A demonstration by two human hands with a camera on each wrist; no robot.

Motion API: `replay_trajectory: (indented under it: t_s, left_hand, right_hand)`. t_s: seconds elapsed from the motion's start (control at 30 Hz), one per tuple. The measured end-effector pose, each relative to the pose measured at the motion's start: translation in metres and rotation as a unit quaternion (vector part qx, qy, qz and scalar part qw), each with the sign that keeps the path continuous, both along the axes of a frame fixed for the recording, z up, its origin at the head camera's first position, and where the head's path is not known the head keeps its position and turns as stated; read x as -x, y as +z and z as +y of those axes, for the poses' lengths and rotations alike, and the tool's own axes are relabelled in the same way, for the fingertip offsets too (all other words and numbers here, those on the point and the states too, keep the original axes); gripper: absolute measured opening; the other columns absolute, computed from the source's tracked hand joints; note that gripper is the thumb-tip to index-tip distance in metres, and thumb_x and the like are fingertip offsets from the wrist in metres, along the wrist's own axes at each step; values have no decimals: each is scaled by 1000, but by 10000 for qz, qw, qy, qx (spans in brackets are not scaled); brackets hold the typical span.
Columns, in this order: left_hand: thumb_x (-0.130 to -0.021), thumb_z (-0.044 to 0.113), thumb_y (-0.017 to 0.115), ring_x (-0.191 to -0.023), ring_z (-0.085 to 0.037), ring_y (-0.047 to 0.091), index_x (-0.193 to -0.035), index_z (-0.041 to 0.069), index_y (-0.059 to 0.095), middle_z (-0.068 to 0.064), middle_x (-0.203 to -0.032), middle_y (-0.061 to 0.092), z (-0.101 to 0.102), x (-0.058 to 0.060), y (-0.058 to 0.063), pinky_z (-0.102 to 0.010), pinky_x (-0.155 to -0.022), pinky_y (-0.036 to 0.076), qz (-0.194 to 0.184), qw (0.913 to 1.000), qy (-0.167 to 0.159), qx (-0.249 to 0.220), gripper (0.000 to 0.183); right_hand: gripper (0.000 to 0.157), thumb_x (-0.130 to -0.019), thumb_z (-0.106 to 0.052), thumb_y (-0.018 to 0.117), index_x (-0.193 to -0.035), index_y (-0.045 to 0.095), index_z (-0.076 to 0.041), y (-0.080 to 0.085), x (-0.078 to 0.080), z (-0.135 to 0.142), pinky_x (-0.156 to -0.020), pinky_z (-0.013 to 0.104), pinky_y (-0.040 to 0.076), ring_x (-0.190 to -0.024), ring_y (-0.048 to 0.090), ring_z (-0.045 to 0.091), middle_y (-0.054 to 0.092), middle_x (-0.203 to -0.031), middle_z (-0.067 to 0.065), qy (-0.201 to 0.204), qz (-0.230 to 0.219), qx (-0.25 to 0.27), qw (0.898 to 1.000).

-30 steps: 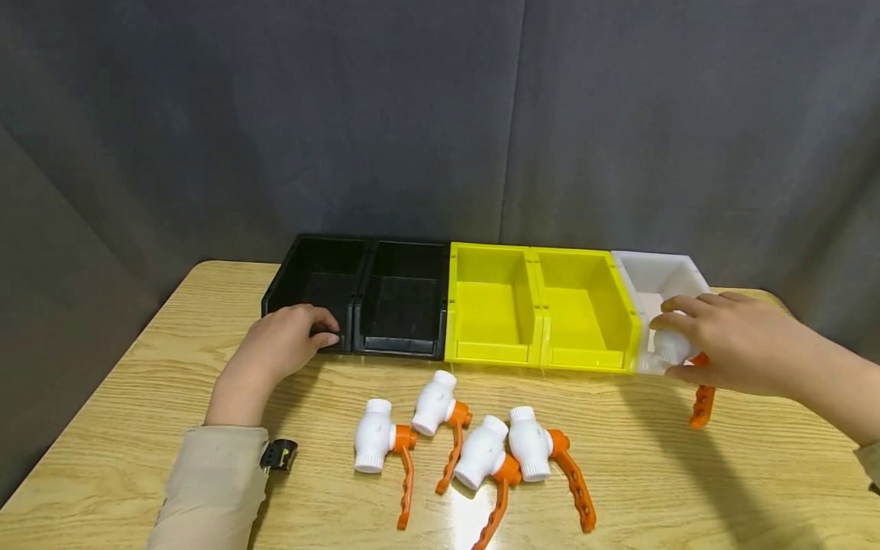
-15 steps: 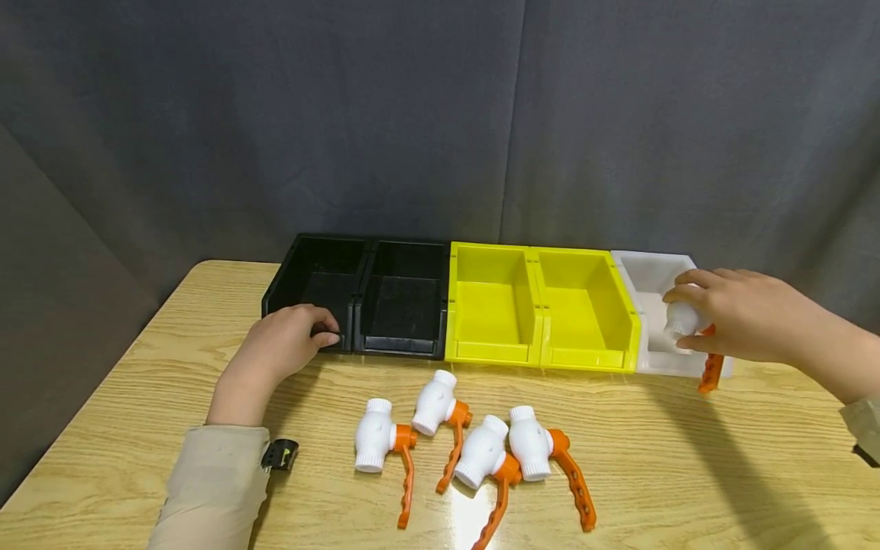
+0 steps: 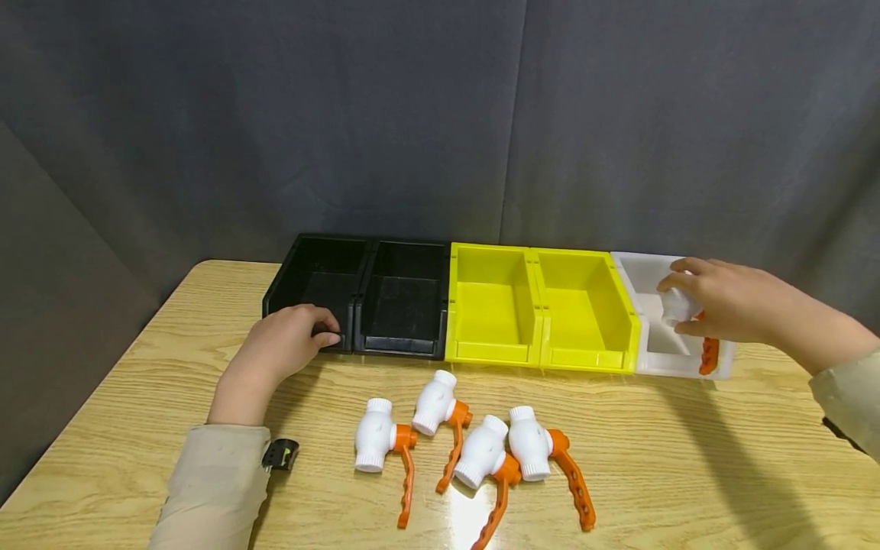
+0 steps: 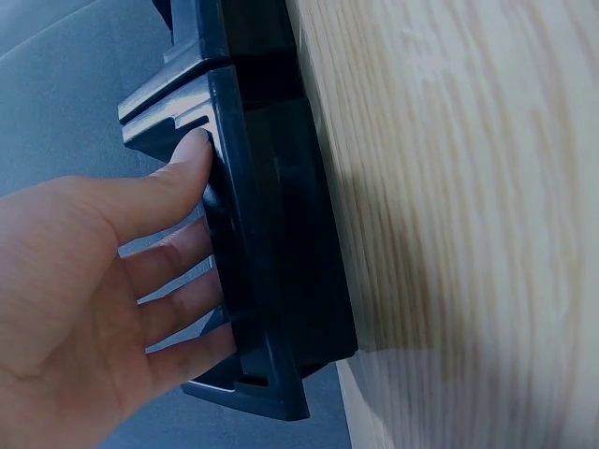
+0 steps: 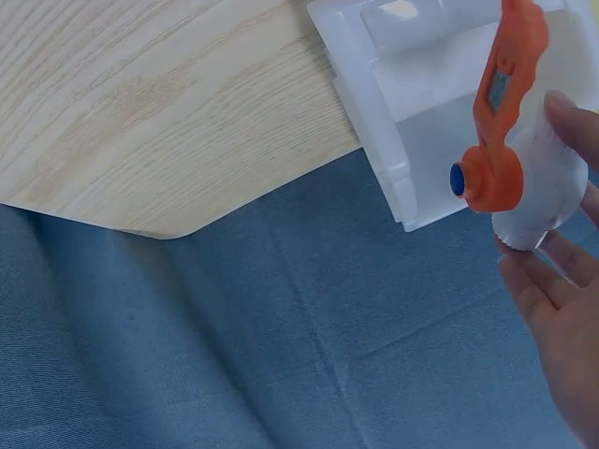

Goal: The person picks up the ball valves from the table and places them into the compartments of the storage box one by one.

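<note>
My right hand (image 3: 736, 298) holds a white ball valve (image 3: 679, 305) with an orange lever handle, pinched between thumb and fingers. The valve is over the translucent white bin (image 3: 642, 359) at the row's right end; its lever (image 5: 510, 70) points away from the palm in the right wrist view. At the left end, my left hand (image 3: 292, 344) grips the front rim of a black bin (image 4: 267, 281), thumb on the edge and fingertips hidden behind the wall. Several more ball valves (image 3: 481, 452) with orange levers lie on the table in front of the bins.
Between the hands stand another black bin (image 3: 406, 345) and two yellow bins (image 3: 491, 353), side by side. A wooden table (image 3: 653, 473) carries everything, and a dark grey curtain (image 3: 440, 122) hangs behind it.
My right hand has moved back and up with the valve, from the white bin's front edge to over its inside. The left hand and the valves on the table have stayed put.
</note>
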State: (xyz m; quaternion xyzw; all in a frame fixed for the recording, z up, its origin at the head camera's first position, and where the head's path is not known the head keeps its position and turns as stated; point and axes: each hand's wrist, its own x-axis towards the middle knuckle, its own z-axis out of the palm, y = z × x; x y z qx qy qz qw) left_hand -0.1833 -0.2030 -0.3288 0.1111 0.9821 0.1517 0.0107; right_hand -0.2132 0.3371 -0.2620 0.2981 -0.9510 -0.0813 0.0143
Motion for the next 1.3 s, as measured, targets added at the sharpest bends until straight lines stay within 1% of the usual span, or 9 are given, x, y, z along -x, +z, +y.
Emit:
replay_trajectory:
  t_s: [0.2,0.4,0.5,0.7,1.0,1.3]
  left_hand:
    - [-95,21,69,-91,-28,64,-104,11,74,-10,-104,69,-1,1,0,-49,-80,51,-7,10000,-14,-14,15]
    - [-95,21,69,-90,-28,63,-104,11,74,-10,-104,69,-2,2,-1,-49,-80,51,22,10000,17,-40,14]
    - [-95,21,69,-88,-27,63,-104,11,74,-10,-103,69,-2,2,-1,-49,-79,51,23,10000,34,-39,15]
    - [-95,21,69,-90,-28,63,-105,11,74,-10,-104,69,-1,3,-2,-49,-80,51,-2,10000,50,-13,16]
    - [-95,21,68,-93,-29,64,-106,11,74,-11,-106,69,2,4,-2,-50,-82,51,-24,10000,37,-38,16]
    - [-95,21,68,-93,-30,64,-107,10,73,-11,-106,69,2,3,-2,-51,-82,51,-37,10000,39,4,17]
  right_hand:
    - [53,-69,-21,91,-114,68,-7,-2,11,0,-86,56,51,-99,63,38,60,-122,20,-51,5,-70,10000]
    - [52,-69,-20,91,-114,69,-8,-5,22,-3,-88,59,50,-102,61,41,59,-124,21,-99,-75,-235,9996]
    - [50,-70,-19,90,-115,69,-8,-4,26,-6,-91,60,47,-107,59,42,58,-126,21,-137,-94,-215,9996]
    - [50,-71,-17,90,-115,69,-7,-3,36,-8,-90,62,46,-108,57,45,57,-127,23,-254,-172,-232,9993]
    - [49,-71,-16,89,-115,69,-6,-9,42,-9,-92,63,45,-110,56,44,56,-129,23,-427,-347,-199,9983]
    - [47,-72,-12,88,-114,69,-6,-19,48,-8,-90,63,45,-106,57,44,58,-125,21,-642,-516,-89,9966]
